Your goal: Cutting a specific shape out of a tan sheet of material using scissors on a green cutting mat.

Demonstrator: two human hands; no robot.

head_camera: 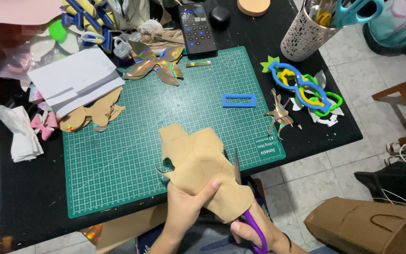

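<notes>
My left hand (186,207) grips the lower edge of a tan sheet (198,160) with traced curved outlines, held over the near edge of the green cutting mat (118,155). In my right hand (254,230) are purple-handled scissors (252,226), whose blades (237,167) run up along the sheet's right edge. A small blue rectangular frame template (238,100) lies on the mat beyond the sheet.
Holographic cut shapes (158,63) and tan cutouts (92,115) lie on the mat's far and left sides. White paper (74,80), a phone (197,28), a perforated white pen cup (304,35) and coloured plastic templates (304,89) sit on the black table. A brown paper bag (367,226) stands on the floor.
</notes>
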